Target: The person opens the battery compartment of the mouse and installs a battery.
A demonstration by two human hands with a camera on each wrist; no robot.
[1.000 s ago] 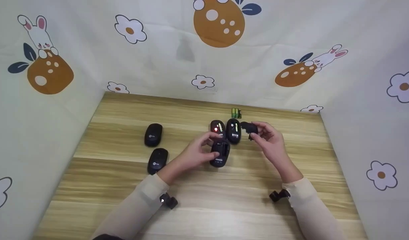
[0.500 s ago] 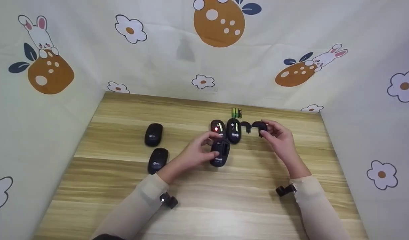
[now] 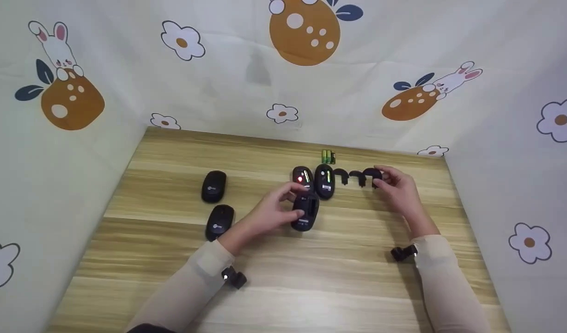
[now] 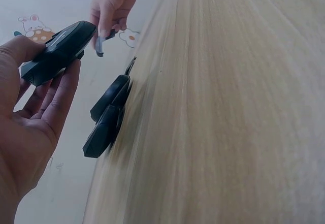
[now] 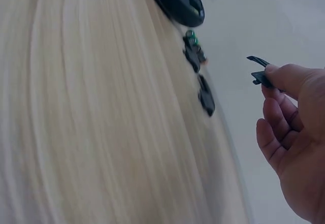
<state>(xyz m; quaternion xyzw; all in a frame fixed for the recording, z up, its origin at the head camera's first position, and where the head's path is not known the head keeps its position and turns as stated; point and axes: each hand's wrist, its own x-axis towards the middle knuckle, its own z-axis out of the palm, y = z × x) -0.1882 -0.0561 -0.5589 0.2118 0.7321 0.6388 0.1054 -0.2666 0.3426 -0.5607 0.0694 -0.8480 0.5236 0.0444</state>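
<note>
My left hand (image 3: 274, 208) grips a black computer mouse (image 3: 305, 212) between thumb and fingers, its underside up and its battery slot bare. The left wrist view shows this mouse (image 4: 58, 54) held above the table. To the right, my right hand (image 3: 399, 189) pinches a black battery cover (image 3: 371, 173), raised off the wood in the right wrist view. Two similar covers lie on the table, one (image 3: 341, 175) beside the mice and another (image 3: 358, 177) to its right. Behind the held mouse, two more mice lie belly up: one (image 3: 301, 175) glowing red, one (image 3: 325, 181) with a battery showing.
Two black mice, a farther one (image 3: 214, 186) and a nearer one (image 3: 219, 221), sit right side up on the left of the wooden table (image 3: 311, 286). Several small batteries (image 3: 328, 156) lie at the back. Patterned cloth walls (image 3: 228, 92) enclose the back and sides.
My right hand has moved right with the battery cover, away from the mice, uncovering the two covers on the table. The left hand and its mouse have stayed put.
</note>
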